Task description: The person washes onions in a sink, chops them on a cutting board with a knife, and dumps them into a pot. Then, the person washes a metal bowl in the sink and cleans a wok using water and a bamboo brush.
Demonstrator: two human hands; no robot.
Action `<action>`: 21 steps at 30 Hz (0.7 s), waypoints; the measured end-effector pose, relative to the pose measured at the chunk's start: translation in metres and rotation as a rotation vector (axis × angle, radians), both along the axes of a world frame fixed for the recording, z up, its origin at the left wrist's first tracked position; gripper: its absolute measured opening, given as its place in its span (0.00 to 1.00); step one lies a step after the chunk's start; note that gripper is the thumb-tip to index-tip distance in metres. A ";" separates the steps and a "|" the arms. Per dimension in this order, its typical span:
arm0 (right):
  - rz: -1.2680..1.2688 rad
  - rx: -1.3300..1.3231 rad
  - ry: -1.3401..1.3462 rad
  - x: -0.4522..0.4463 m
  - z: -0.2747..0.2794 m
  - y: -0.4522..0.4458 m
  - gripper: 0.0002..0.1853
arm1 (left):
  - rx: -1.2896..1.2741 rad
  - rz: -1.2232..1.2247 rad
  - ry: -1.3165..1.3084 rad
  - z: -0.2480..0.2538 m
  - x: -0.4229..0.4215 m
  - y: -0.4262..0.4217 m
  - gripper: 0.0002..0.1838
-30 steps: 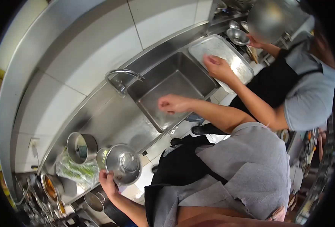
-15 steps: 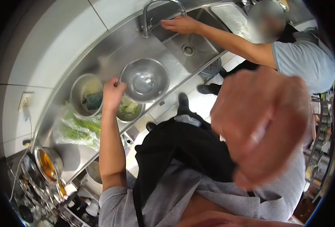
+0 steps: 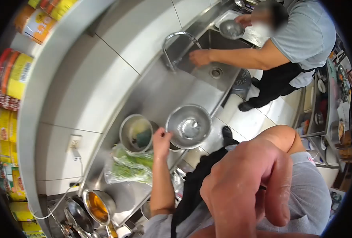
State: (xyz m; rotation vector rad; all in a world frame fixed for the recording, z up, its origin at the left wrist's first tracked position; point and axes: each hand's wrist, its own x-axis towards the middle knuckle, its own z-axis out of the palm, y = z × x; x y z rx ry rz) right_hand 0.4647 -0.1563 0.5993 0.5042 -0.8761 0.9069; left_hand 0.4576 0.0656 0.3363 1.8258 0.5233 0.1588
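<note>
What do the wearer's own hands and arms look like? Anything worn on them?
The left hand and right hand are gloveless, the forearms bare below short grey sleeves. Whether the dark spot by the right fingers is a ring, I can't tell.

A long, smooth, grey stainless-steel counter point(image 3: 154, 93) runs along a white-tiled wall point(image 3: 94, 85). A deep, round, silvery metal pot point(image 3: 124, 141) stands upright on it, and a clear plastic bag of green leafy vegetables point(image 3: 130, 166) lies just beside the pot. A rectangular steel sink point(image 3: 226, 81) is set into the counter, with a curved chrome faucet point(image 3: 169, 61) mounted next to it.
</note>
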 end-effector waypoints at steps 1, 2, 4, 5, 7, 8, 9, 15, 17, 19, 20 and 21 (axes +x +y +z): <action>-0.065 -0.001 -0.038 0.004 0.007 0.000 0.25 | -0.018 0.023 0.010 0.002 -0.007 0.003 0.10; -0.130 -0.003 -0.074 0.008 0.013 0.000 0.25 | -0.056 0.038 0.014 0.001 -0.009 0.002 0.09; -0.100 0.051 -0.317 0.015 0.013 -0.004 0.25 | -0.196 0.064 -0.036 -0.010 -0.021 0.007 0.09; -0.074 0.052 -0.367 0.011 0.008 -0.008 0.25 | -0.325 0.114 -0.029 -0.016 -0.029 0.007 0.08; -0.199 -0.066 -0.514 0.010 0.012 -0.020 0.21 | -0.362 0.136 -0.020 0.000 -0.039 -0.001 0.07; -0.331 -0.178 -0.608 0.011 0.019 -0.024 0.19 | -0.385 0.152 -0.067 -0.006 -0.049 0.001 0.07; -0.377 -0.217 -0.676 0.012 0.022 -0.018 0.18 | -0.385 0.178 -0.083 -0.012 -0.053 0.004 0.07; -0.141 0.192 -0.170 -0.034 0.035 0.020 0.19 | -0.304 0.190 -0.023 -0.025 -0.079 0.008 0.08; -0.124 0.155 0.245 -0.059 0.038 0.009 0.25 | -0.287 0.176 0.015 -0.015 -0.082 0.007 0.09; -0.224 0.103 0.258 -0.054 0.036 0.002 0.28 | -0.273 0.199 0.021 -0.013 -0.084 0.009 0.10; -0.294 0.057 0.073 -0.030 0.030 0.002 0.26 | -0.285 0.205 0.002 -0.017 -0.087 0.013 0.11; -0.364 0.000 -0.120 -0.003 0.023 0.001 0.25 | -0.272 0.202 -0.026 -0.019 -0.088 0.015 0.11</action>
